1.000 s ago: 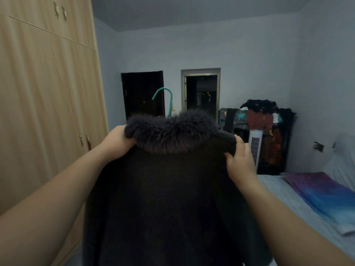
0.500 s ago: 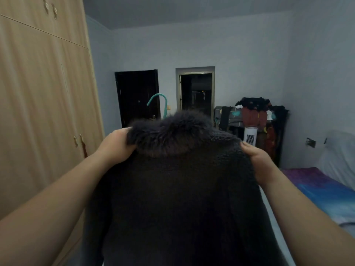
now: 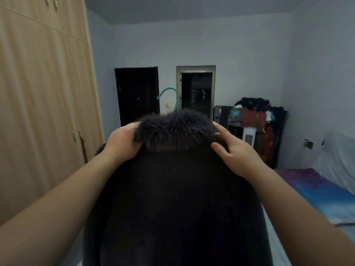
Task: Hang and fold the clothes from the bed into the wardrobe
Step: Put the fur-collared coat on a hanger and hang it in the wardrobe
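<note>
Settling the dark fleece coat (image 3: 172, 198) with its fur collar on the teal plastic hanger (image 3: 169, 94).
My left hand (image 3: 123, 143) grips the shoulder; right hand (image 3: 235, 152), fingers spread, smooths — I'd level both shoulders.

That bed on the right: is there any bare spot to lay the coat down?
A bare strip of bed lies between the dark coat and the purple-blue blanket. Toward the white pillow the blanket covers it. The far corner rack is piled with clothes.
</note>
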Motion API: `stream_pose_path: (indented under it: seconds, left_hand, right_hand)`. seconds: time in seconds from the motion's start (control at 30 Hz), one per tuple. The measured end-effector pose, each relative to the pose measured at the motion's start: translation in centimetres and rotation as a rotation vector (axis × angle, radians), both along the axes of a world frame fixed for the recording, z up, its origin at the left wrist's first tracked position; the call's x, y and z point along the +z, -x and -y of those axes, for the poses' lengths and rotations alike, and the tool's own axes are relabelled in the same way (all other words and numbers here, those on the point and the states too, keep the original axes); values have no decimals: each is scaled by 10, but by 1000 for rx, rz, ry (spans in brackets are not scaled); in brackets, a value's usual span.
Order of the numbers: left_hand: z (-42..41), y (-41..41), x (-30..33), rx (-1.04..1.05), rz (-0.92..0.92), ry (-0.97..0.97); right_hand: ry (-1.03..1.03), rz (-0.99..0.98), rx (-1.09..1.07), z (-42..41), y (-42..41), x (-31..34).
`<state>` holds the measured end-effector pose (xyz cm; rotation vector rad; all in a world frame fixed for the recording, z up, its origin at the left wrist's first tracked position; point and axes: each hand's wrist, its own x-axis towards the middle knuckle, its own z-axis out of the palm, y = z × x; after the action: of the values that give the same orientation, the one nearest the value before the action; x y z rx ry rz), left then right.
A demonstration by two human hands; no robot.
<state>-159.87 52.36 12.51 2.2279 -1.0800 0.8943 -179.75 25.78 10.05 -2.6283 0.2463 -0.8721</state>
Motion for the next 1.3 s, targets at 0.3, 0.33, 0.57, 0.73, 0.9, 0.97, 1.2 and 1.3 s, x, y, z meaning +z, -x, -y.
stream_pose_path:
  seconds: [0.3,0.33,0.57,0.73,0.9,0.97,1.2,1.3]
  left_hand:
    - [8,13,2,-201,-12,-2]
    - [5,12,5,-282,-168,30]
    - [-40,-18,3,-228,-666,-29]
    - [-39,-29,-12,-161,-652,-184]
    - [-40,-31,-14,-211,-598,-162]
    - [-39,-32,-13,-216,-584,-176]
    - [-32,-17,-18,-280,-389,-45]
    - [-33,-10,-21,-299,-389,-205]
  right_hand:
    - [384,-267,-100,-24,-34,14]
    - [372,-228,-155,-18,-37,10]
    - [325,-107,-243,6,-34,-2]
    - [247,-116,-259,12,-33,0]
    - [349,-349,-196,-4,-18,8]
    - [470,-463,-205,-1,-14,10]
    - [82,-265,-233,7,-22,-4]
    - [193,-157,-232,4,-24,-7]
